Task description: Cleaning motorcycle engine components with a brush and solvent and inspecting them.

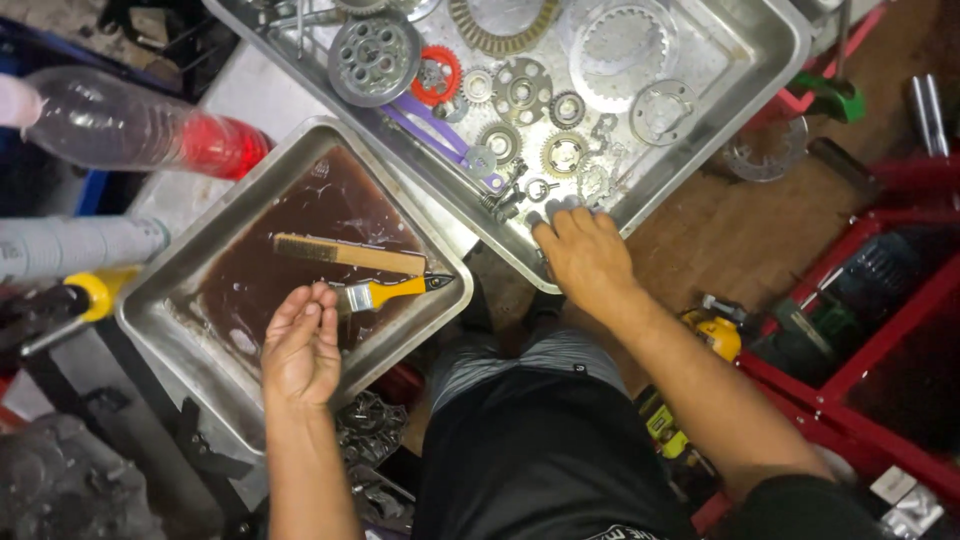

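Observation:
My left hand (300,345) hovers over a steel tray (160,290) filled with dark brown liquid, fingers pinched together at the metal ferrule of a yellow-handled paintbrush (385,292); whether they grip it I cannot tell. A wooden-backed wire brush (345,253) lies in the liquid just beyond. My right hand (583,255) rests on the near rim of a larger steel tray (760,60), fingertips inside it beside small gears and washers (560,155). That tray holds several sprockets, clutch plates (620,45), a round clutch hub (375,58), a red gear (437,76) and purple-handled pliers (440,130).
A clear plastic bottle with a red end (130,130) lies at the left, with a grey tube (75,245) and a yellow-tipped tool (85,295) below it. Red shelving (880,330) with tools stands at the right. Engine parts (375,430) lie by my knees.

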